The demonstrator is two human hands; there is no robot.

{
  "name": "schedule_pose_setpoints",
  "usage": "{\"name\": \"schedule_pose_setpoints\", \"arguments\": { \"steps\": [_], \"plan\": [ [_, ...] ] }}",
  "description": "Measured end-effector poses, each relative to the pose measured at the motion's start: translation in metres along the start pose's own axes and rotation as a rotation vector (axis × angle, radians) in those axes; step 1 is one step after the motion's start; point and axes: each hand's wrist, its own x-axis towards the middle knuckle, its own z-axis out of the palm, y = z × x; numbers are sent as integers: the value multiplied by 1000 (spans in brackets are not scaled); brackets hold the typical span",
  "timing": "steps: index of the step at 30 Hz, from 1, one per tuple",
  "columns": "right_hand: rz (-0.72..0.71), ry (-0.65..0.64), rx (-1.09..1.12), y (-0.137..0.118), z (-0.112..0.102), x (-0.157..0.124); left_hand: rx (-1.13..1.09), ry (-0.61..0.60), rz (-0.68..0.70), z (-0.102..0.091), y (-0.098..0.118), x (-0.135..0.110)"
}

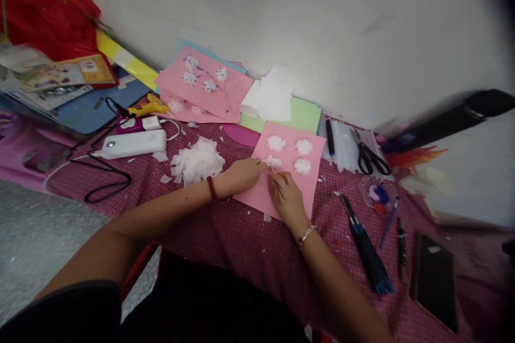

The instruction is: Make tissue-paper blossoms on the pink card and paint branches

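Note:
A pink paper sheet (pixel 257 201) lies in front of me with several fluffy white paper flowers on it, among them one white flower (pixel 303 166) at the right. My left hand (pixel 244 176) reaches in from the left, fingers together at the edge of the lower left white flower (pixel 273 161). My right hand (pixel 288 198) is closed in a pinch just below that same flower. Whatever its fingertips hold is too small to make out. A heap of white tissue pieces (pixel 197 161) sits left of the sheet, beside my left wrist.
A finished-looking pink flower card (pixel 237 88) leans on other papers at the back. Left are a yellow glue gun (pixel 148 107), a white power bank (pixel 134 144) and a black cable. Right are scissors (pixel 368 158), a utility knife (pixel 366 246), a paintbrush (pixel 389 222) and a dark phone-like slab (pixel 433 281).

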Motion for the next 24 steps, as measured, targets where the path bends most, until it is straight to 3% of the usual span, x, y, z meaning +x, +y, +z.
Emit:
{"name": "schedule_pose_setpoints", "arguments": {
  "steps": [7,16,20,22,24],
  "plan": [
    [47,17,120,-2,-2,0,45,-25,19,-1,-6,10],
    [350,360,592,7,-12,-12,-87,-72,-4,-4,-9,20],
    [389,315,747,11,-7,-10,-429,91,-127,-43,-30,9],
    [402,275,773,12,-7,-10,-521,208,-184,-72,-48,-11],
    [416,254,759,14,-8,-12,-512,246,-253,-98,-66,-45]
  ]
}}
